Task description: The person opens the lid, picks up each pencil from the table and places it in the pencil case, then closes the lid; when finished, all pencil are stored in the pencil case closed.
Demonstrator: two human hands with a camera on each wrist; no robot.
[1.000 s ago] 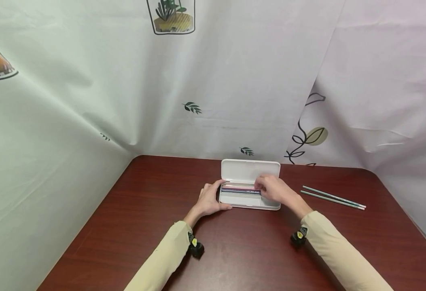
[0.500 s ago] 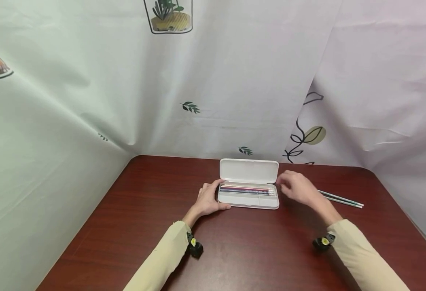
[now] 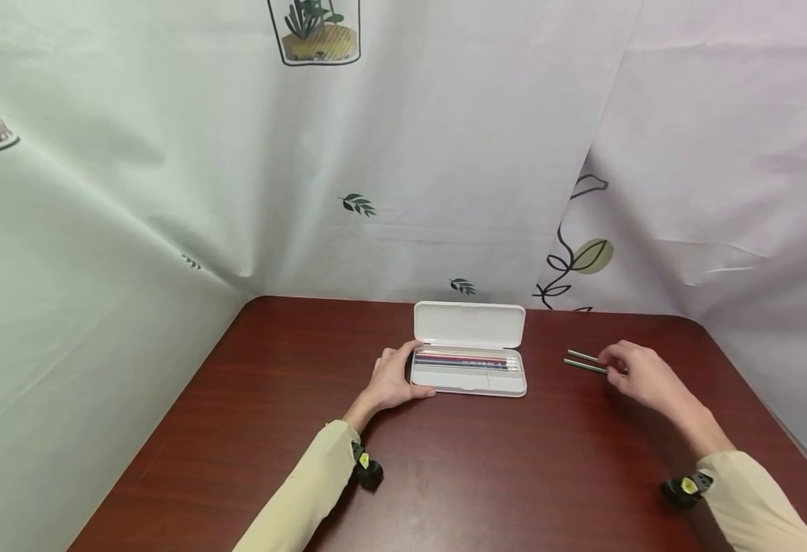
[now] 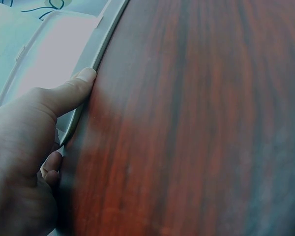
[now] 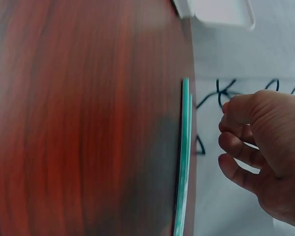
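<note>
A white pencil case [image 3: 447,379] stands with its lid up near the back of the table. Several pencils [image 3: 461,360], red and dark blue among them, lie in its rear part. My left hand [image 3: 391,377] grips the case's left end, thumb along the front edge and fingers at the back; the left wrist view shows the thumb [image 4: 74,91] on the rim. To the right, my right hand [image 3: 641,373] hovers over two green pencils [image 3: 585,366] and hides their right parts. In the right wrist view its loosely bent fingers hold nothing, apart from the pencils.
The dark red wooden table [image 3: 472,475] reaches back to a pale printed curtain [image 3: 417,153] that encloses it behind and at the sides. A small black camera is strapped to each wrist.
My right hand has left the pencil case and moved right until it is over the two green pencils. The left hand keeps its grip on the case.
</note>
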